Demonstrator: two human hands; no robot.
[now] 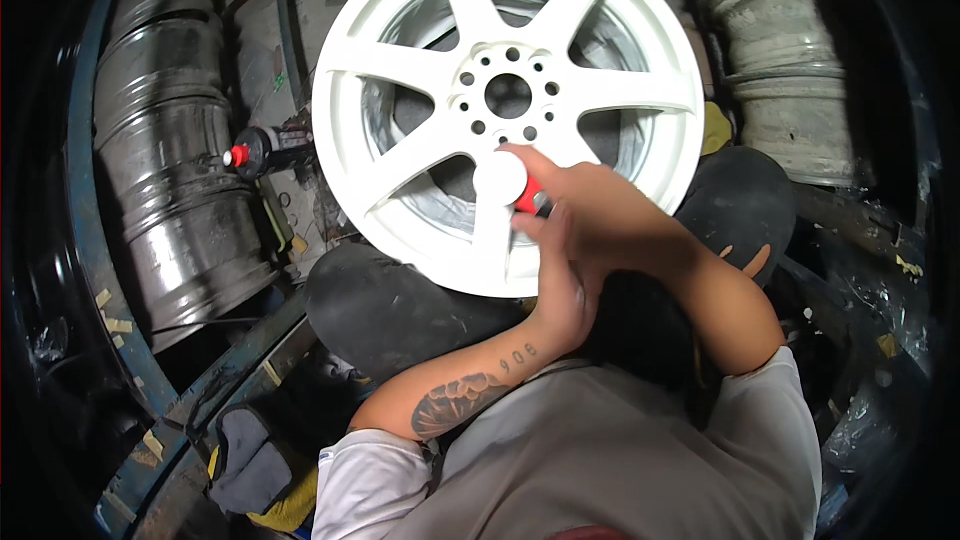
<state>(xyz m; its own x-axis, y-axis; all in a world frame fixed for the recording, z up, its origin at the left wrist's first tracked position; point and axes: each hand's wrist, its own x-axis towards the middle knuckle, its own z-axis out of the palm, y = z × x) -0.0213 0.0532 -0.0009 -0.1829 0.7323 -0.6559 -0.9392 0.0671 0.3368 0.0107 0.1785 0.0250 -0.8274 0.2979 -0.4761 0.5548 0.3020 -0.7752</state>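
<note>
**Steady hands over a white wheel**

The wheel [635, 90] lies face up before me, its near edge by my dark knees [365, 300]. My right hand [590, 205] is closed around a red-and-black tool [531, 197] with a round white end, over the spoke nearest me. My left hand [565, 290] is curled beside its black part; I can't tell whether it grips. Nor can I tell whether the white end touches the spoke. I'd judge that braced wrists and light, even pressure suit this smooth, flat-looking spoke. Crinkled, silvery film [420, 208] shows through the gaps; dull, ribbed metal barrels [165, 140] stand left.
</note>
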